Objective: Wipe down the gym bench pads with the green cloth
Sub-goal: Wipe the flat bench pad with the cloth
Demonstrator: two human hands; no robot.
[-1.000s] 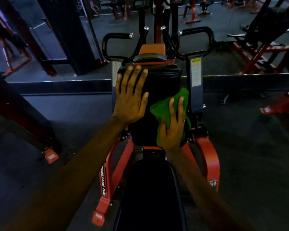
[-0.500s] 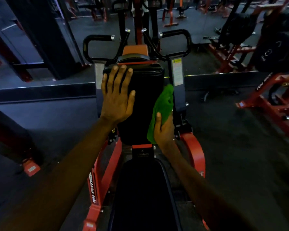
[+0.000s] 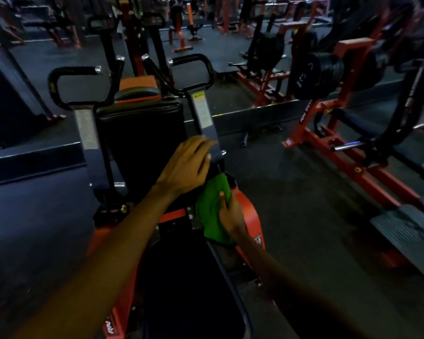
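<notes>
Green cloth (image 3: 212,211): bunched and hanging from right hand (image 3: 231,216), at lower right corner of upright pad (image 3: 142,138), near the junction with seat pad (image 3: 194,289). Right edge overlapping orange frame (image 3: 251,216). Contact with upright pad: cannot tell, since that corner is hidden behind hand and fabric.

Right hand: gripping cloth from the right side. Thumb (image 3: 222,195) laid across the near face of the fabric. Remaining fingers curled behind it and hidden.

Left hand (image 3: 186,165): reached across from near left, back of hand up, over lower right part of upright pad. Positioned just above the cloth and apart from it. Fingers (image 3: 198,149) extended and held loosely together, holding nothing. Tips motion-blurred, close to right post (image 3: 207,128). Contact with pad or post: cannot tell.

Upright pad: black, standing at centre between left post (image 3: 88,143) and right post. Warning label (image 3: 201,108) fixed to upper right post. Black loop handles (image 3: 59,86) rising from the top of both posts.

Seat pad: black, at near centre, running toward the viewer between both forearms.

Surroundings: dark floor (image 3: 304,192) on all sides. Second orange-framed machine at far right, loaded with black weight plates (image 3: 323,77).
</notes>
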